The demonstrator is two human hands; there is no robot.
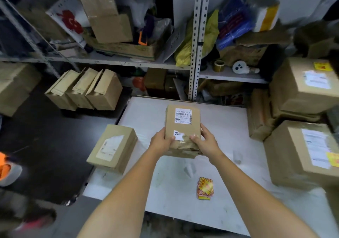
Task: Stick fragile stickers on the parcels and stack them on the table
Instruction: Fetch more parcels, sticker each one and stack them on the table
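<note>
1. White table (229,124) lies under both hands. Its middle is bare board, probably kept as the labelling spot.
2. Big brown parcels (297,157) are stacked to the right of the right hand. Yellow stickers (323,66) show on the tops, so these look done and parked aside.
3. Metal shelving (194,41) stands beyond the hands, crammed with boxes and bags. It's well apart and not in the way.
4. Held parcel (182,127) sits between the hands over the table centre. The white shipping label faces up and no yellow sticker is visible on it, so it likely needs one. Cannot tell if its far end touches the table.
5. Second parcel (112,148) is to the left of the left hand, at the table's left edge and partly overhanging. No yellow sticker shows on it either.
6. Left hand (161,142) grips the held parcel's left side with the thumb on top. Right hand (206,143) grips the right side the same way. Neither is free for stickers.
7. Sticker pile (205,188) lies on the table nearer the person than the right hand, beside the right forearm. Nothing blocks the reach to it.
</note>
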